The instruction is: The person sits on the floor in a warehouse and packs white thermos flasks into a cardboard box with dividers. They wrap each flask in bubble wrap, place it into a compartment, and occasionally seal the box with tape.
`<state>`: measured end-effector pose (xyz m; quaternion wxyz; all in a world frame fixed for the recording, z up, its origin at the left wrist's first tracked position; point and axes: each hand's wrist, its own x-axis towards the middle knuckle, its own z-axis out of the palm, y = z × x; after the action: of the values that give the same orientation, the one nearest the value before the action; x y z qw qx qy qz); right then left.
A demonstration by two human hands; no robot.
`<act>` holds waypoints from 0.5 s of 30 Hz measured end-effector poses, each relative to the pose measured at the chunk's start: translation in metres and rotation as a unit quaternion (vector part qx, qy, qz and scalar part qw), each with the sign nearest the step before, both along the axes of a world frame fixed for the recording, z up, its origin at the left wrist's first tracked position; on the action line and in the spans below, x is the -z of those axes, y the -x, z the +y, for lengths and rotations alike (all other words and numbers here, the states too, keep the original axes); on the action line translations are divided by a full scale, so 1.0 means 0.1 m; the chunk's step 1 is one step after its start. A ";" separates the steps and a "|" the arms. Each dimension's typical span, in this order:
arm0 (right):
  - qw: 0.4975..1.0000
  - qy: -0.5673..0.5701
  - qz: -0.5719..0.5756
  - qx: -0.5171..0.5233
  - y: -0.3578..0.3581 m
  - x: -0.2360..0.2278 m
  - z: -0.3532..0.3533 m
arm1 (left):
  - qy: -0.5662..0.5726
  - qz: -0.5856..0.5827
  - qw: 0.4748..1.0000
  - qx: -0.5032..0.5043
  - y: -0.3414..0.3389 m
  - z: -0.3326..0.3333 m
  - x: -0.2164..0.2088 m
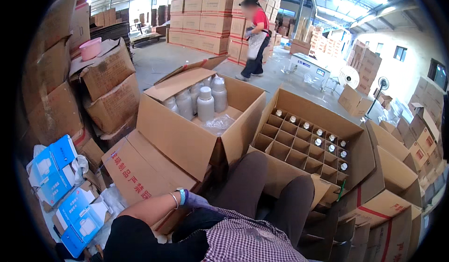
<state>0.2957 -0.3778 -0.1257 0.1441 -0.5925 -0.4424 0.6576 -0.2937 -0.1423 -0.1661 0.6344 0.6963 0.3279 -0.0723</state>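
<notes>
My left hand [197, 200], in a purple glove with a bracelet and band at the wrist, rests at my waist against the checked apron [248, 231]. Its fingers are hidden in the folds there. My right hand is out of sight. Ahead of my knees an open carton [173, 133] holds several pale grey, wide-necked bottles [205, 105], some wrapped in clear plastic, with a crumpled clear bag [219, 123] beside them. To its right stands a carton with cardboard dividers [287, 140]. White-capped bottles [331, 148] fill cells at its far and right sides.
Flattened and open cartons [388, 192] crowd my right. Stacked boxes [112, 77] with a pink tub [90, 49] rise at left, above blue-and-white printed boxes [84, 220]. Farther off, a person [256, 37] stands before tall carton stacks [201, 23], near a fan [348, 76].
</notes>
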 end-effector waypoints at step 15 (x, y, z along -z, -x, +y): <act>0.931 -0.264 -0.154 0.199 0.20 -0.60 2.41 | -0.686 0.191 0.556 -0.429 -0.37 1.51 -1.31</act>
<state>0.2754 -0.1371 -0.0662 0.3536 -0.7028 -0.4897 0.3758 -0.2566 0.0092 -0.0348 -0.1568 0.6680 0.6513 0.3242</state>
